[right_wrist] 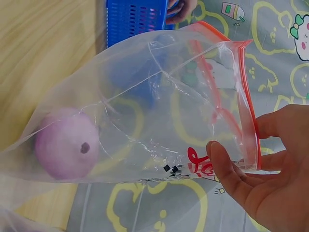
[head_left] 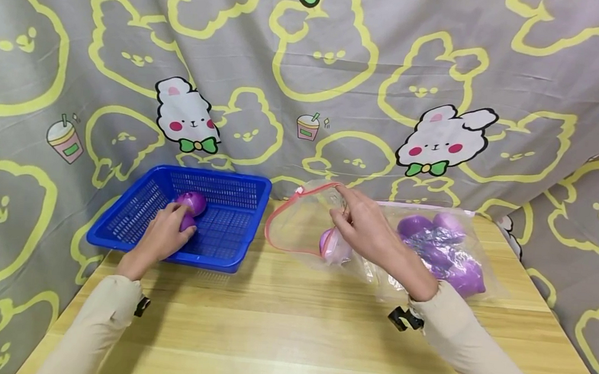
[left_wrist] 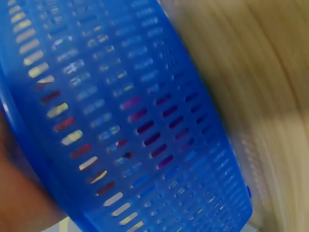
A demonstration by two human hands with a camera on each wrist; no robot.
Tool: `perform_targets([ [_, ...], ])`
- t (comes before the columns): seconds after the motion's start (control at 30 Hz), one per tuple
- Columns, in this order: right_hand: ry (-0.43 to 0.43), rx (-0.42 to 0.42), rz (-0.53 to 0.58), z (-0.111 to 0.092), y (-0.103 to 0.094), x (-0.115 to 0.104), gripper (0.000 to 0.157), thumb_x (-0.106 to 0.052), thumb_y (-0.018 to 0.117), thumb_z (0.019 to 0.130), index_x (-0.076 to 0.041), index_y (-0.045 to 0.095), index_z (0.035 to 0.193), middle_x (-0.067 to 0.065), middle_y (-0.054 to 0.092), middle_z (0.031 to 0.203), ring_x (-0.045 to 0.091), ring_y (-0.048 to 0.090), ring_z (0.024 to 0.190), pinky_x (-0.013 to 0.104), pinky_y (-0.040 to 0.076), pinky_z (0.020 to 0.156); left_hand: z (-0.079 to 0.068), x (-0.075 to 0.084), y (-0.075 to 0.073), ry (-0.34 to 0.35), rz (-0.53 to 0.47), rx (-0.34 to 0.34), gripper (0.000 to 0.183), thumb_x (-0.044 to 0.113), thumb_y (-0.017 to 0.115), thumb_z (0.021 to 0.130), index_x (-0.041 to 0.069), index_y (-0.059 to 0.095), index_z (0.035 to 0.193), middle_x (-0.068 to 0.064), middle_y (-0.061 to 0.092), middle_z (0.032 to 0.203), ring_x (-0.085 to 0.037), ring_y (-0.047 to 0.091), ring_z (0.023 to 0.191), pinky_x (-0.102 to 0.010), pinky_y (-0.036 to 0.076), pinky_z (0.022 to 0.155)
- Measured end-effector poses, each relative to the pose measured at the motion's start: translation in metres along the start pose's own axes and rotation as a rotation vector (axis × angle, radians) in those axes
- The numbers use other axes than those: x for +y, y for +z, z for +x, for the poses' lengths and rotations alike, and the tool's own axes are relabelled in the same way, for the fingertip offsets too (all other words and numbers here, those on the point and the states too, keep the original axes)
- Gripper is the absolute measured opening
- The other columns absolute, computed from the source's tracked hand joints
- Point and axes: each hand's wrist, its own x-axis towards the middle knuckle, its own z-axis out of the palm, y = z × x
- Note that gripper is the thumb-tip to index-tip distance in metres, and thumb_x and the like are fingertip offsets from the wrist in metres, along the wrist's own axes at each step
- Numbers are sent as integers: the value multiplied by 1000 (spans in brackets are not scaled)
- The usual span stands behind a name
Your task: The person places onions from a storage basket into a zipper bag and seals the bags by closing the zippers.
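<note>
My left hand (head_left: 163, 233) reaches into the blue basket (head_left: 261, 222) with fingers curled round a purple round object (head_left: 187, 222). A second glossy purple round object (head_left: 193, 202) lies just behind it. In the left wrist view the basket's slotted wall (left_wrist: 116, 72) hides most of this, with purple showing through the slots. My right hand (head_left: 368, 221) pinches the rim of a clear zip bag (right_wrist: 145, 96) with a red-edged mouth, which stands open toward the basket. One pale purple round object (right_wrist: 66, 144) with a dark spot sits at the bag's bottom.
Right of my right forearm, a second clear bag (head_left: 488, 251) holds several purple objects (head_left: 438, 252) on the wooden table (head_left: 266, 326). A patterned grey curtain (head_left: 337, 119) hangs close behind the basket and bags.
</note>
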Motion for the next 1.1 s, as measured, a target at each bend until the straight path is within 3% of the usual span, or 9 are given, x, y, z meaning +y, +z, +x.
perform_targets([
  [0.1,-7,-8,1,0,2,0,57,-18,59,98,3,41,148,22,56,134,13,59,67,35,55,75,7,-7,0,-25,3,-60,49,17,68,91,-10,52,128,-42,44,132,-64,47,113,-73,39,92],
  [0.27,-4,-24,-3,-1,5,0,59,-18,59,97,4,39,149,23,54,136,16,59,71,41,52,91,15,-17,4,-89,25,-202,62,21,71,89,-14,46,134,-46,44,128,-65,46,113,-71,39,93],
  [0.37,-2,-33,-1,-2,6,-1,60,-18,59,98,5,38,149,24,52,139,17,59,74,43,49,97,17,-22,6,-88,46,-271,61,20,74,84,-17,49,126,-43,52,117,-60,51,110,-67,42,91],
  [0.47,2,-36,6,-3,7,-1,60,-17,59,98,5,37,149,24,51,141,15,59,72,42,51,93,19,-24,7,-65,54,-304,54,17,77,81,-16,52,117,-38,59,107,-55,55,107,-63,44,89],
  [0.67,6,-29,23,-4,9,0,61,-16,59,97,6,36,149,25,52,138,13,59,69,38,55,83,21,-25,8,-43,44,-287,51,16,80,79,-14,55,112,-33,63,100,-51,59,99,-61,47,83],
  [0.87,2,-35,23,-4,11,0,60,-17,59,98,7,37,149,26,52,138,14,60,71,39,54,85,19,-25,7,-9,27,-220,54,18,79,84,-12,52,119,-36,61,102,-51,60,97,-61,48,79],
  [1.1,17,-44,36,-6,11,1,60,-16,59,98,6,36,149,26,52,138,12,59,67,28,53,65,15,-20,3,40,29,-148,62,22,74,90,-9,44,134,-39,60,112,-55,60,101,-65,47,82],
])
